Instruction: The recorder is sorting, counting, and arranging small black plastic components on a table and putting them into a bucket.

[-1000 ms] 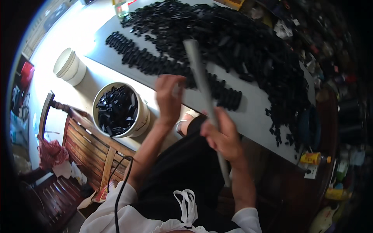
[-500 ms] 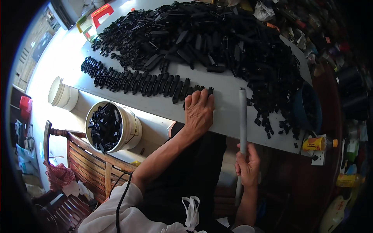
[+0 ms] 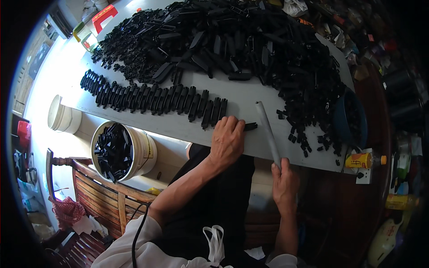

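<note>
My left hand (image 3: 227, 141) rests at the table's near edge with its fingers curled down on a slim black plastic piece (image 3: 251, 127), whose end sticks out to the right. The rest of that piece is under my fingers. In my right hand (image 3: 285, 184) a long grey tube (image 3: 268, 131) is gripped near its lower part; it leans up and left, its upper end over the tabletop, close to the black piece. Just left of my left hand, a row of black plastic pieces (image 3: 165, 99) lies side by side across the table.
A large heap of loose black parts (image 3: 214, 40) covers the far side of the table (image 3: 250, 98). A blue basin (image 3: 353, 118) stands at its right edge. Lower left are a bucket of black pieces (image 3: 114, 152), a white bucket (image 3: 65, 115) and a wooden chair (image 3: 94, 183).
My left hand has come off the row's right end and moved nearer, now on one black piece. The tube in my right hand has swung from upright to leaning left. The view has shifted slightly.
</note>
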Tool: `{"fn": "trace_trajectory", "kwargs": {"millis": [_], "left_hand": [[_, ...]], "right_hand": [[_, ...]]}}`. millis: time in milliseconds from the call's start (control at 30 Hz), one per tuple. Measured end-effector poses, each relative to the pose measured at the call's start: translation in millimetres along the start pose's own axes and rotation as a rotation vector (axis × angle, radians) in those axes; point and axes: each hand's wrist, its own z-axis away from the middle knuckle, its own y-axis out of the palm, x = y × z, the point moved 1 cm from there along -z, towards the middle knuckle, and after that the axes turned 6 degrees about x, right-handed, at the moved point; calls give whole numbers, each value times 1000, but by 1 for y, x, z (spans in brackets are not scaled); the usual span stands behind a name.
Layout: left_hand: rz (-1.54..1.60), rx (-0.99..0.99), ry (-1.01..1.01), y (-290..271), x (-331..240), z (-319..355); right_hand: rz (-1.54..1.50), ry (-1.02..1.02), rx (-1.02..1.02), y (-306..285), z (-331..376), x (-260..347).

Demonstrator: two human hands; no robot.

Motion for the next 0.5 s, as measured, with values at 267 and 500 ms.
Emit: {"fn": "trace_trajectory", "kwargs": {"millis": [267, 500], "left_hand": [[69, 3, 20, 0, 4, 1], [65, 8, 4, 3, 1, 0]], "right_hand": [[26, -93, -214, -21, 8, 28], [267, 53, 89, 0, -9, 2]]}}
